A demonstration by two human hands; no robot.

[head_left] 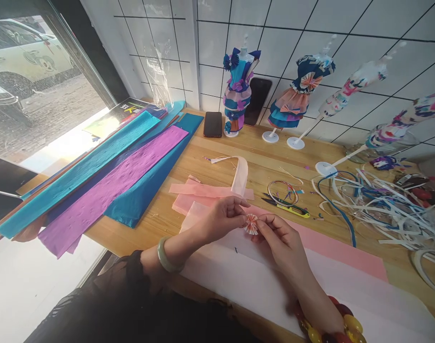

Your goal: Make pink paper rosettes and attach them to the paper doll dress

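A small round pleated rosette (251, 224), white with orange-red lines, is held between my two hands above the pale paper. My left hand (226, 216) pinches its left edge with thumb and fingertips. On the opposite edge, the thumb and finger of my right hand (280, 234) are closed. Beneath lie a large white sheet (217, 274) and a pink sheet (346, 252). Behind my hands are pink strips (210, 190) and a curled pale strip (241, 174). Yellow-handled snips (292, 208) rest beside a small wire coil (282, 192).
Long purple (113, 190) and turquoise (82, 171) papers lie left. A phone (213, 124) and small dressed mannequins (238, 93) stand or lie near the tiled wall. Tangled white ribbons (378, 209) and a glass jar (392, 138) are at right.
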